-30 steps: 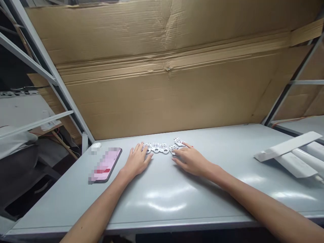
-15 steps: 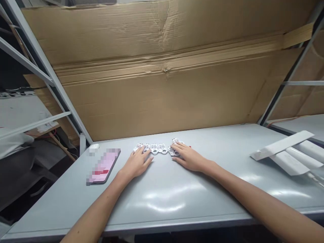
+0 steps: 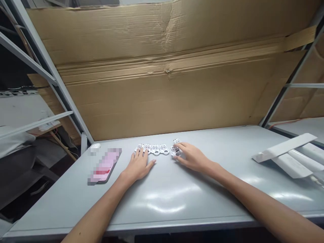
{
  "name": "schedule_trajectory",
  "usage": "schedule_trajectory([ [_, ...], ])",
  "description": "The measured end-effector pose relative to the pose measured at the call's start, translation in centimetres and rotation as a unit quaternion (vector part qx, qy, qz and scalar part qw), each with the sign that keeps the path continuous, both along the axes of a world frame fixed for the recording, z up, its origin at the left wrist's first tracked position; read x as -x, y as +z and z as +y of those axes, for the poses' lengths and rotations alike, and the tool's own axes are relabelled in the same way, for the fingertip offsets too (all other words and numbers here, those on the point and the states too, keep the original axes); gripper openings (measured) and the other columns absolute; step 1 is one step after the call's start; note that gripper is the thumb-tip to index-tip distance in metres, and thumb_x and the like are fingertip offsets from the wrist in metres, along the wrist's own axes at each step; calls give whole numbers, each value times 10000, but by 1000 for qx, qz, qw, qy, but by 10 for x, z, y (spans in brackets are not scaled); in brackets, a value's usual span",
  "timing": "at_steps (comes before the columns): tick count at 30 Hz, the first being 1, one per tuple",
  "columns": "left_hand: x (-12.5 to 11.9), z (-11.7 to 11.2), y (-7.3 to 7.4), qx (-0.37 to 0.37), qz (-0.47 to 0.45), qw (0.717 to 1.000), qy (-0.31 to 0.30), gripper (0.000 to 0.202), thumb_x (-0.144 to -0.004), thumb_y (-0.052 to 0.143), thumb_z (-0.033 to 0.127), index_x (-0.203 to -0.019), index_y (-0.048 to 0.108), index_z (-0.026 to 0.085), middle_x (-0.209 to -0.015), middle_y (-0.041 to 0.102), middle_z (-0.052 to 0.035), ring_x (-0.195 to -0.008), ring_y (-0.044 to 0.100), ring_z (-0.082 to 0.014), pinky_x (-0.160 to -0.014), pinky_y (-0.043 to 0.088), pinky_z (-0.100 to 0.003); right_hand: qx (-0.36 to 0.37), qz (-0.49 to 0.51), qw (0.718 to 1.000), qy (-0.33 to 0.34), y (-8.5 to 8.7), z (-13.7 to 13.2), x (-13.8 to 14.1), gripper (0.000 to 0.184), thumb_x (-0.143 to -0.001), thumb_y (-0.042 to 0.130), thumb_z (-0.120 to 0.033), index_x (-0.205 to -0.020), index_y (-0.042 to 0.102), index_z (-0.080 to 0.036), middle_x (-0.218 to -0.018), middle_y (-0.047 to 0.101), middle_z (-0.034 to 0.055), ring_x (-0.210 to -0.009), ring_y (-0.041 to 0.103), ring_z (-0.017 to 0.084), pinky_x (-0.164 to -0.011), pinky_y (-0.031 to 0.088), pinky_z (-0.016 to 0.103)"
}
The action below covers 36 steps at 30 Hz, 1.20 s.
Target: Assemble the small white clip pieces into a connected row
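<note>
Tall brown cardboard (image 3: pixel 152 108), creased and ridged, backs a smooth, glossy grey metal tabletop (image 3: pixel 215 199). Near its far edge, around the middle, lies a row of white pieces (image 3: pixel 155 147), flat and ring-ended, side by side. They look like thin moulded plastic: probably light, stiff and a little slippery on this surface, with small details that might snap if pressed hard. The outer rims seem the best hold. Just right of the row, a separate white piece (image 3: pixel 173 149) sits under the right hand (image 3: pixel 192 157), with another partly hidden behind it. That hand's fingers are loosely bent; whether they grip, I cannot tell. The left hand (image 3: pixel 138 166) is spread flat, fingertips over the row's left end, grasping nothing. Toward the left edge lies a slim, flat phone (image 3: pixel 108 165); near the far left corner, a rounded white case (image 3: pixel 95 145). Long white strips (image 3: pixel 288 148) lie stacked crosswise by the right edge.
</note>
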<state>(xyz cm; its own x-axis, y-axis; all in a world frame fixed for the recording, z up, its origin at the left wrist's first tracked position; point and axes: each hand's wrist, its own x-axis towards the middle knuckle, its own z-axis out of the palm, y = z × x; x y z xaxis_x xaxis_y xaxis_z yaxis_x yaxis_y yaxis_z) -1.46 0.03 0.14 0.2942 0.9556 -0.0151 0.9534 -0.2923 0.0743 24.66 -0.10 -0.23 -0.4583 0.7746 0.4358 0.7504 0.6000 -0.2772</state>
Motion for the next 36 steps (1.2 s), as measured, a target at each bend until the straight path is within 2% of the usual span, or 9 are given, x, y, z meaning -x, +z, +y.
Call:
schedule_trajectory([
  [4,1,1,-4,-18,6,1000,-11,713,-974,301,579,-1471,331,69,-1551,268,-238,-1450,197,-390,-1134,231,-527,15,7,998,66,2,-8,9,373,-909,563,-372,-1246,565,-212,-1166,649,131,-1048,608,280,-862,502,425],
  [8,3,3,-8,-36,-10,999,-25,694,-974,288,595,-1462,344,106,-1541,290,-237,-1441,228,-393,-1105,256,-560,25,-2,993,112,-4,-9,16,375,-905,586,-371,-1244,570,-209,-1183,646,136,-1057,607,278,-888,497,425],
  [15,-2,0,-2,-23,-6,1000,-9,679,-978,332,569,-1483,323,116,-1555,270,-222,-1446,209,-392,-1119,250,-549,42,-8,992,115,-5,-7,15,432,-906,600,-379,-1293,560,-193,-1246,628,150,-1121,591,295,-929,491,439],
  [19,-4,-2,1,-39,3,999,-11,655,-988,336,539,-1474,343,99,-1559,251,-228,-1449,194,-395,-1128,241,-560,8,30,995,98,-3,-4,10,310,-950,523,-329,-1212,632,-203,-1216,648,129,-1111,600,272,-940,488,432],
  [22,-5,-5,2,-65,-23,995,-76,622,-986,361,538,-1453,392,130,-1559,284,-189,-1456,200,-363,-1150,232,-541,-3,49,993,104,-7,0,8,235,-950,504,-257,-1070,697,-198,-1121,684,113,-1040,626,245,-903,504,407],
  [26,-10,-11,8,-86,-81,958,-260,462,-1005,387,463,-1378,516,222,-1487,445,-99,-1387,382,-279,-1149,308,-441,4,58,991,119,-15,5,9,215,-915,525,-177,-1012,715,-196,-1055,705,99,-969,648,225,-860,515,380],
  [28,-12,-13,11,-82,-97,939,-320,400,-1014,388,419,-1324,574,248,-1432,513,-75,-1330,461,-266,-1120,357,-427,13,63,991,117,-18,6,10,206,-912,534,-178,-996,721,-201,-1031,709,95,-947,656,222,-837,521,371],
  [30,-13,-14,12,-79,-97,931,-342,381,-1017,394,401,-1295,603,244,-1429,519,-74,-1324,471,-269,-1110,369,-430,17,63,992,104,-19,5,11,191,-913,545,-191,-974,725,-205,-1016,710,94,-936,660,226,-817,525,369],
  [36,-10,-13,10,-60,-80,936,-337,428,-1010,416,427,-1359,558,223,-1508,414,-92,-1404,366,-265,-1159,300,-445,-2,45,995,88,-16,3,11,186,-913,553,-185,-977,727,-200,-1073,689,113,-935,657,236,-810,528,380],
])
